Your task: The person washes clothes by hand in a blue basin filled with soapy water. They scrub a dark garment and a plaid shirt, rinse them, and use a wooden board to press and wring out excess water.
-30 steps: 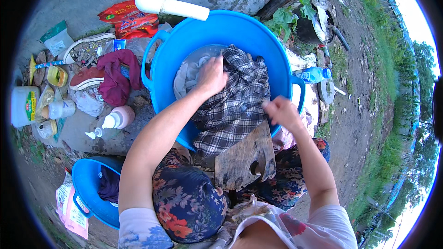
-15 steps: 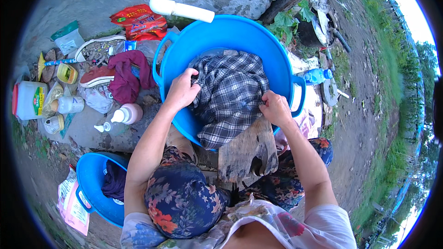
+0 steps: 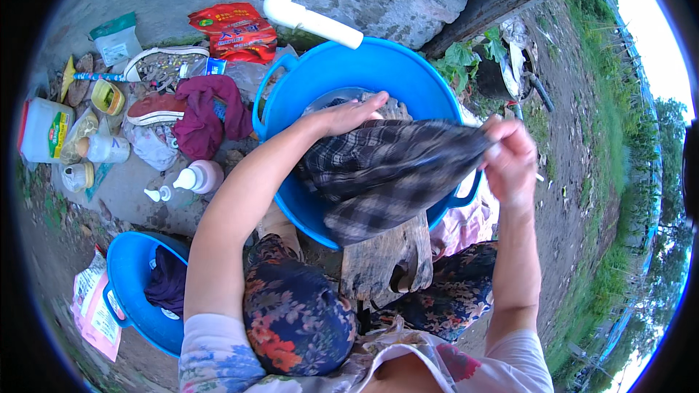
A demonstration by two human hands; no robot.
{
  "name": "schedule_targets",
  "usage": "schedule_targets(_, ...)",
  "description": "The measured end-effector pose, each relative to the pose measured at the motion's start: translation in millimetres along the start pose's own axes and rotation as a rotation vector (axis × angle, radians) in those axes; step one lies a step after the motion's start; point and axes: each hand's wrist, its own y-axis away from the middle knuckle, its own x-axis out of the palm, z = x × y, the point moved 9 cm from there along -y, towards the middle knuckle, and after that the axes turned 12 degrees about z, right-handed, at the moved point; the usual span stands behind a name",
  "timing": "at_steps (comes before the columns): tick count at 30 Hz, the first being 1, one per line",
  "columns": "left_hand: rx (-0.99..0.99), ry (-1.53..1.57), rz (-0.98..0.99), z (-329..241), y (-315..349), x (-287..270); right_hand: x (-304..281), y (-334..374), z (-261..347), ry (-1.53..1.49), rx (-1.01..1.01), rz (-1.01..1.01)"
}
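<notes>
A dark plaid cloth [image 3: 393,171] with white lines lies partly in the large blue tub [image 3: 444,94] in front of me. Its right end is lifted and stretched over the tub's right rim. My right hand [image 3: 511,160] pinches that raised end between thumb and fingers. Over the far side of the tub, my left hand [image 3: 351,116] rests along the cloth's upper edge with its fingers stretched out. Some water shows behind that hand. A worn wooden board [image 3: 389,258] leans on the tub's near rim, its upper part covered by the cloth.
A white pipe [image 3: 313,18] hangs over the tub's far rim. At the left stand a pump bottle [image 3: 202,176], a maroon cloth [image 3: 207,113], shoes and several containers. A smaller blue bucket [image 3: 142,284] holding dark cloth sits at lower left. Beyond the tub rises a concrete wall.
My right hand has risen to the right and pulled one end of the plaid cloth up and outward. My left hand has moved right across the cloth, its fingers now stretched out.
</notes>
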Motion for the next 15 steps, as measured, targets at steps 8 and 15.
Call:
schedule_targets(8, -0.004, 0.008, -0.269, -32.4, 68.1, 66.2, -109.4, -56.0, -86.2, 0.265, 0.539, -0.259)
schedule_targets(15, -0.216, -0.539, -0.376, 0.6, 56.7, 92.8, -76.2, -24.9, -231.9, 0.756, 0.815, -0.158)
